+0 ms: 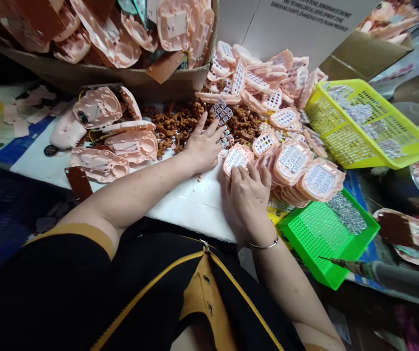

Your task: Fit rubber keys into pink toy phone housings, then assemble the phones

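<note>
Right hand (246,195) grip holds pink keypad shell (235,160), fingertips hidden | left hand (205,144) grip loose on clear keypad (225,140)

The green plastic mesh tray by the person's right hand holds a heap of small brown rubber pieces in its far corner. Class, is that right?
Not quite. The head view shows the green plastic mesh tray beside the right hand, but the heap in its far corner is small silvery metal pieces, not brown rubber ones.
</note>
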A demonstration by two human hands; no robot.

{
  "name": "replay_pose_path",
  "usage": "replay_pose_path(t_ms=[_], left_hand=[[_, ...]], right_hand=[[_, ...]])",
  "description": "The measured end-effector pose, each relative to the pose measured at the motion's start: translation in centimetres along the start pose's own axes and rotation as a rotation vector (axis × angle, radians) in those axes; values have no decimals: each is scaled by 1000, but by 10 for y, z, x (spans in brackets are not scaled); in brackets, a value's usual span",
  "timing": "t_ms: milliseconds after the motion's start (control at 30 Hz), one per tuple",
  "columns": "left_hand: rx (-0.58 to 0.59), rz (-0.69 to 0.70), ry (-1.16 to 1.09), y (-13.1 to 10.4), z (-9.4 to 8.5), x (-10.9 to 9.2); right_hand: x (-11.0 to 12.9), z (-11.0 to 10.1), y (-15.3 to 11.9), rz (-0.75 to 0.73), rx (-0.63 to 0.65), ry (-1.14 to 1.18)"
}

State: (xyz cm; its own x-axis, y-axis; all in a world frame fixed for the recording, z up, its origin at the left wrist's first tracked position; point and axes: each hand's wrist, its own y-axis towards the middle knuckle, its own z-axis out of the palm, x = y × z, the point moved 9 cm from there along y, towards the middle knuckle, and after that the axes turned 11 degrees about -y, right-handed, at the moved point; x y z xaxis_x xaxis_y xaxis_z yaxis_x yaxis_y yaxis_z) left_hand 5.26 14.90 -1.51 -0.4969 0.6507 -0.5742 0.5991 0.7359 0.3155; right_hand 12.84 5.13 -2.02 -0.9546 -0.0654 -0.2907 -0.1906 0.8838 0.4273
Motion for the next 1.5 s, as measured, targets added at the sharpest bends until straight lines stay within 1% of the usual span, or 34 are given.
replay_pose_path(t_ms=[67, 133, 200, 267, 333, 400, 433, 500, 567, 600, 633, 700, 767, 833, 900, 967, 1033, 1167, 1233, 1300, 1333, 1367, 1400, 1433, 1467, 1500], left_hand=[[90, -3, 266, -8, 1, -8], [127, 21, 396, -19, -1, -18], [122, 50, 437, -34, -6, -27], [105, 75, 451, -48, -9, -33], [81, 94, 442, -60, -10, -37], [58, 104, 415, -69, -9, -37], [52, 109, 398, -73, -7, -36], [50, 132, 360, -77, -4, -35], [50, 169, 329, -80, -2, -36], [46, 188, 319, -81, -2, -36], [40, 204, 311, -82, -3, -36], [31, 226, 300, -83, -3, -36], [27, 235, 294, -82, -4, -35], [23, 231, 290, -81, -6, -33], [12, 222, 286, -79, -9, -32], [6, 217, 280, -78, -11, -31], [10, 221, 271, -79, -12, -31], [20, 218, 206, -80, -10, -30], [-2, 196, 104, -78, -12, -28], [-75, 120, -135, -72, -23, -22], [-137, 38, -323, -69, -31, -14], [-201, -74, -549, -66, -38, -1], [-261, -219, -801, -67, -41, 14], [-302, -382, -1055, -70, -38, 27], [-272, -520, -1279, -73, -30, 34], [-213, -610, -1457, -77, -23, 34]], right_hand=[[1, 0, 1, -14, 37, -60], [0, -7, 1, -34, 42, -80], [-5, -20, 3, -35, 15, -60], [-16, -37, 11, 5, -33, -32], [-31, -50, 31, 43, -57, -28], [-46, -51, 63, 57, -30, -56], [-54, -46, 82, 54, 8, -68], [-70, -26, 120, 63, 132, -101], [-87, 7, 148, 73, 332, -188], [-94, 24, 157, 67, 443, -251], [-99, 38, 164, 55, 500, -287], [-102, 64, 167, -18, 633, -374], [-102, 84, 163, -105, 736, -442], [-101, 95, 159, -159, 790, -484], [-101, 96, 158, -183, 799, -507], [-102, 89, 162, -191, 775, -519], [-104, 74, 169, -168, 723, -511], [-117, 33, 183, -15, 588, -515], [-123, 12, 186, 59, 511, -498], [-122, -9, 185, 102, 419, -400], [-117, -20, 184, 100, 362, -326], [-109, -30, 181, 69, 303, -242], [-95, -40, 177, 2, 249, -158], [-76, -50, 171, -97, 199, -90], [-54, -60, 162, -212, 156, -35], [-29, -70, 150, -332, 124, 5]])
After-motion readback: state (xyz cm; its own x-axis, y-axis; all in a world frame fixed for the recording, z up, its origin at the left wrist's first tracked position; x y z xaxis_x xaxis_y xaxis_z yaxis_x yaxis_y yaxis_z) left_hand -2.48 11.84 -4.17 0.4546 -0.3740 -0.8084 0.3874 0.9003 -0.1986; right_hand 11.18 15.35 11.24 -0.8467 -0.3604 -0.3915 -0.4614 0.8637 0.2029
